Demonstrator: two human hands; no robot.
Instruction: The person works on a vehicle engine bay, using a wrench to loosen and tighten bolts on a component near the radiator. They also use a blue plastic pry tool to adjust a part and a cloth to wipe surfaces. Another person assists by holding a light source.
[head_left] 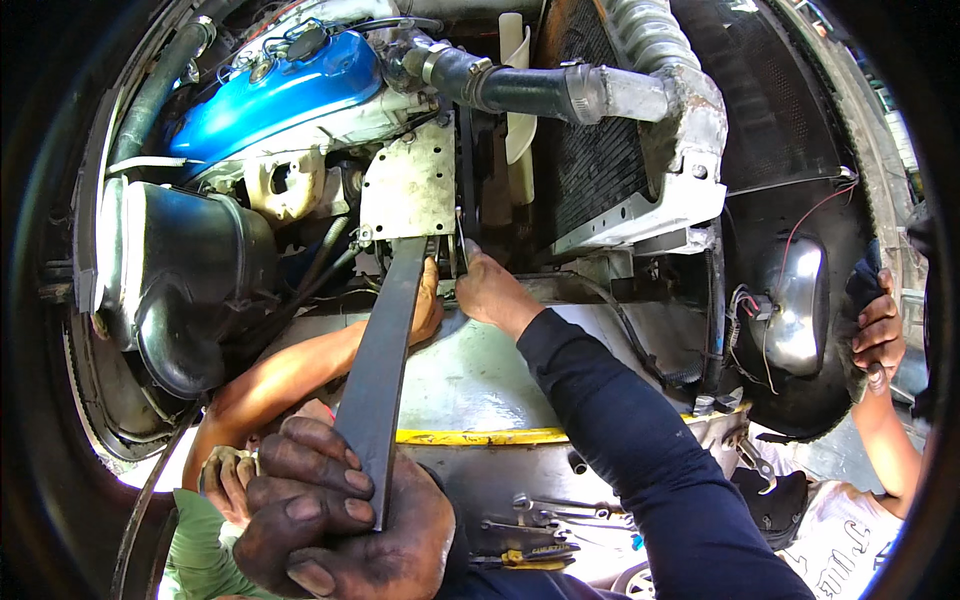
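My left hand (345,510), blackened with grime, is closed around the near end of a long flat metal bar (385,350). The bar's far end meets the lower edge of a pale metal plate with holes (410,185), beside the engine. My right hand (492,290), in a dark blue sleeve, is at the plate's lower right corner. Its fingers are closed on a thin metal tool (460,228) standing along the plate's edge; its exact kind is unclear. Another person's hand (428,305) is beside the bar, under the plate, its fingertips partly hidden.
Engine with blue cover (290,90), black canister (190,260), hose (520,90) and radiator (600,130) crowd the bay. Wrenches (570,505) and yellow-black pliers (540,555) lie below. A green-shirted person (205,550) is left; another's hand (880,330) grips the right edge.
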